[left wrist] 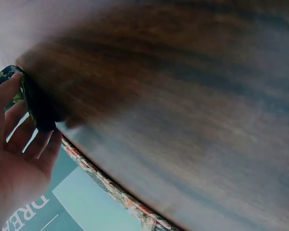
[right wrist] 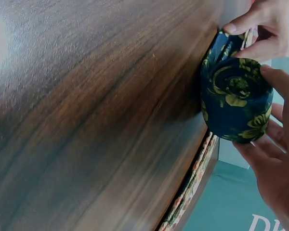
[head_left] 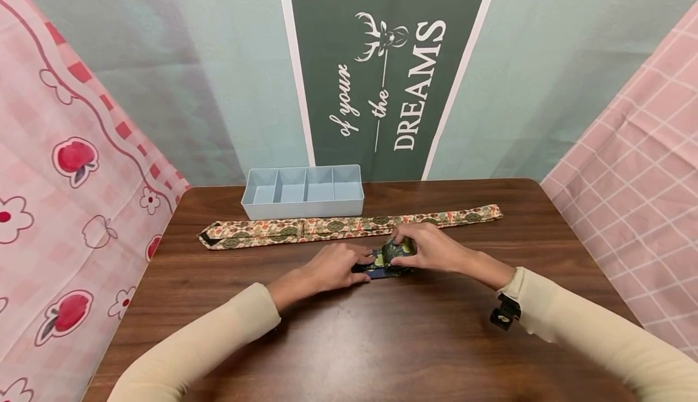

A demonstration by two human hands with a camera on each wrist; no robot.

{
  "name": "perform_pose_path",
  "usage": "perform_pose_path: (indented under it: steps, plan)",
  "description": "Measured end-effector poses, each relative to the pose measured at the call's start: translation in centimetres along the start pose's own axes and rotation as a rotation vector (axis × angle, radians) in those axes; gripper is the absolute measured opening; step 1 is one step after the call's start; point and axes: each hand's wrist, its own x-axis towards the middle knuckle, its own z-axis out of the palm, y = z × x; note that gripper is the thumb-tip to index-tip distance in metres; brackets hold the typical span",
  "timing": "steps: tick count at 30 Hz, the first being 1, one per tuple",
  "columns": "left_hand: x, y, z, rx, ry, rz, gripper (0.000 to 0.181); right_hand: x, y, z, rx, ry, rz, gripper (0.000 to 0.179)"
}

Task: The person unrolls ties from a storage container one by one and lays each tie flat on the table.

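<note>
A dark navy necktie with yellow-green flowers (head_left: 397, 253) lies partly rolled up on the table. My right hand (head_left: 436, 250) grips the roll, thumb on the near side and fingers on the far side. At the necktie's flat, unrolled end, my left hand (head_left: 335, 267) holds the two edges between thumb and fingers. The spiral of the roll shows in the right wrist view, with the right fingers (right wrist: 274, 144) curved round its side. Behind both hands a cream necktie with a colourful pattern (head_left: 327, 228) stretches lengthwise, its pointed wide end at the left.
A pale blue box with several compartments (head_left: 302, 209) stands at the back left of the brown wooden table (head_left: 349, 341). A green printed cloth (head_left: 392, 87) hangs behind it, with pink patterned cloths at both sides. A small black device (head_left: 505, 312) is strapped to the right wrist.
</note>
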Motion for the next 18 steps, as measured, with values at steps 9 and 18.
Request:
perform_pose_path:
  steps: [9, 18]
  plan:
    - [-0.3, -0.2, -0.2, 0.022, -0.02, 0.002, 0.046, -0.4, 1.1, -1.7, -0.032, -0.177, -0.146, 0.038]
    - [-0.9, -0.4, -0.2, 0.028, -0.025, -0.017, 0.046, -1.1, 1.6, -1.9, -0.075, -0.152, -0.157, 0.027]
